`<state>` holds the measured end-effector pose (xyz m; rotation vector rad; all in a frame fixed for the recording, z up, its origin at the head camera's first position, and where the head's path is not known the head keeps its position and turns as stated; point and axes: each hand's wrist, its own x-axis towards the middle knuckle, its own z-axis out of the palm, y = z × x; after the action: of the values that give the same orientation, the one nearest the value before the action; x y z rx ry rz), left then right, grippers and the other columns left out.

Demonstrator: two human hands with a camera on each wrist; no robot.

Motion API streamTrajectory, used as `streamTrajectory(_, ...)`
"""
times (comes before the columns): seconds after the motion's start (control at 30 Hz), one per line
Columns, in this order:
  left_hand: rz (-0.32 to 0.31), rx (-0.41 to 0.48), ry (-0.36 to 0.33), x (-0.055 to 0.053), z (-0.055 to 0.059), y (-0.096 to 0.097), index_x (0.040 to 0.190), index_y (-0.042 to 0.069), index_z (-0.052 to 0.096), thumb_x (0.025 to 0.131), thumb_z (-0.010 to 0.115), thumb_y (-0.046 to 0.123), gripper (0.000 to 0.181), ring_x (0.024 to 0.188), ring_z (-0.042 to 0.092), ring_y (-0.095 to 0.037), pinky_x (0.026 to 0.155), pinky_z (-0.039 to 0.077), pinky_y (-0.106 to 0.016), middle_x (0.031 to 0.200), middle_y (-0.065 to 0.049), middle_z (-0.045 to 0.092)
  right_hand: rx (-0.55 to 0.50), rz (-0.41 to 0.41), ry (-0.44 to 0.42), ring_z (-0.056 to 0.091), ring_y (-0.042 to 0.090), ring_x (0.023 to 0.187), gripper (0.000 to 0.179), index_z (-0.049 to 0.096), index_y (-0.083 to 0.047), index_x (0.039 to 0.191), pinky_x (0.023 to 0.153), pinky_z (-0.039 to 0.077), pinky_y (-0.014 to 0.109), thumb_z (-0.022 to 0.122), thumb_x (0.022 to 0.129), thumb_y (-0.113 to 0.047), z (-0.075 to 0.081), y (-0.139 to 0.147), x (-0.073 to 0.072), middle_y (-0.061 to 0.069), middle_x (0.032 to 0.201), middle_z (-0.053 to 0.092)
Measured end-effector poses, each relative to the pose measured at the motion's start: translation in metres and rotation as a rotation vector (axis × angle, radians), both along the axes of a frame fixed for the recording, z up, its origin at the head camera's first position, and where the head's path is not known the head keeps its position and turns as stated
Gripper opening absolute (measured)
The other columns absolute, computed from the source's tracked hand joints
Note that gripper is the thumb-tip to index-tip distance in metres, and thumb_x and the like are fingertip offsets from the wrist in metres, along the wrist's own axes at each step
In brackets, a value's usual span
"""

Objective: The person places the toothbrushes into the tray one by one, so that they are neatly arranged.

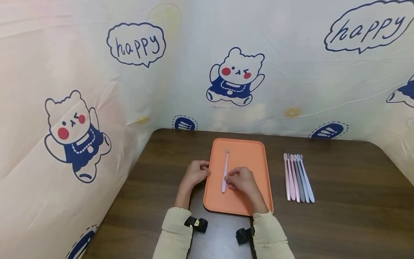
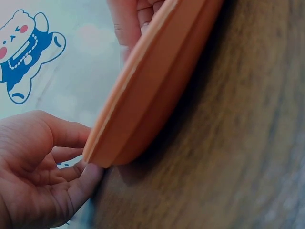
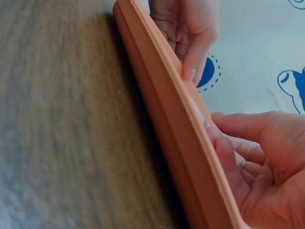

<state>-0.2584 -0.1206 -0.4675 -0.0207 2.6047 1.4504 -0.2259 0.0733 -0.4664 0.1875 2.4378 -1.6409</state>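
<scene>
An orange rectangular tray (image 1: 247,153) lies on the dark wooden table, its long sides running away from me. On it, left of centre, is a pale lilac toothbrush (image 1: 225,164), head toward the back. My right hand (image 1: 243,180) reaches over the tray and pinches the toothbrush's handle between thumb and fingertips. At the tray's left side, my left hand (image 1: 195,173) holds the rim; in the left wrist view its thumb and fingers meet the tray edge (image 2: 143,90). The tray wall hides most of the toothbrush in the right wrist view.
To the right of the tray, several toothbrushes (image 1: 298,178) in pink, grey and blue lie side by side on the table (image 1: 349,187). A printed sheet (image 1: 291,72) with bear drawings hangs behind and along the sides. A grey surface (image 1: 220,233) shows between the sleeves.
</scene>
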Motion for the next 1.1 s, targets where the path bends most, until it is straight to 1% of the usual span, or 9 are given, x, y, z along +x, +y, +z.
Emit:
streamTrajectory(0.17,0.002,0.011,-0.008,0.000,-0.002,0.000,0.123,-0.002,0.070,0.085,0.065,0.000,0.038,0.073,0.061,-0.014,0.065,0.052,-0.024,0.089,-0.011,0.071,-0.006,0.008,0.031,0.065,0.010,0.055,0.015,0.072,0.003,0.100,0.055,0.056,0.025,0.075,0.087,-0.004,0.004,0.005,0.003,0.010,0.075,0.073)
streamTrajectory(0.37,0.003,0.017,-0.003,-0.001,-0.003,0.000,0.123,-0.002,0.070,0.084,0.064,-0.002,0.039,0.072,0.061,-0.013,0.065,0.052,-0.025,0.088,-0.011,0.071,0.012,-0.011,0.074,0.069,0.015,0.059,0.022,0.071,0.003,0.108,0.058,0.058,0.028,0.075,0.088,-0.004,0.010,0.017,0.009,0.013,0.082,0.076)
streamTrajectory(0.57,0.004,0.026,0.005,0.000,-0.001,-0.001,0.122,-0.004,0.070,0.083,0.064,-0.003,0.039,0.071,0.060,-0.013,0.064,0.052,-0.025,0.086,-0.011,0.069,0.058,0.000,0.135,0.070,0.015,0.059,0.020,0.072,0.001,0.106,0.059,0.057,0.027,0.076,0.087,-0.004,0.010,0.028,0.014,0.012,0.080,0.075)
streamTrajectory(0.67,-0.001,0.037,-0.002,0.001,-0.002,-0.001,0.123,-0.005,0.069,0.084,0.064,-0.003,0.039,0.071,0.061,-0.013,0.065,0.054,-0.026,0.088,-0.012,0.069,0.044,0.003,0.158,0.070,0.016,0.060,0.020,0.071,0.003,0.106,0.059,0.058,0.028,0.075,0.088,-0.002,0.011,0.035,0.016,0.014,0.080,0.075)
streamTrajectory(0.83,0.001,0.047,-0.009,0.000,-0.002,0.000,0.123,-0.005,0.069,0.084,0.063,-0.003,0.039,0.071,0.061,-0.012,0.065,0.054,-0.025,0.087,-0.011,0.068,0.010,0.003,0.174,0.069,0.018,0.062,0.021,0.069,0.007,0.108,0.059,0.059,0.029,0.073,0.089,0.001,0.013,0.045,0.019,0.017,0.081,0.074)
streamTrajectory(0.93,0.004,0.046,-0.003,0.000,-0.001,0.001,0.122,-0.005,0.069,0.084,0.063,-0.004,0.039,0.070,0.059,-0.012,0.064,0.053,-0.024,0.086,-0.011,0.068,0.014,-0.009,0.176,0.070,0.019,0.063,0.021,0.070,0.005,0.108,0.060,0.059,0.029,0.073,0.088,0.000,0.014,0.049,0.021,0.016,0.082,0.074)
streamTrajectory(1.1,0.000,0.046,0.003,0.000,-0.001,0.002,0.122,-0.006,0.069,0.083,0.064,-0.004,0.039,0.069,0.061,-0.011,0.064,0.055,-0.025,0.087,-0.012,0.069,-0.008,-0.022,0.175,0.071,0.019,0.065,0.021,0.070,0.005,0.109,0.061,0.060,0.030,0.073,0.089,-0.002,0.018,0.056,0.026,0.016,0.085,0.074)
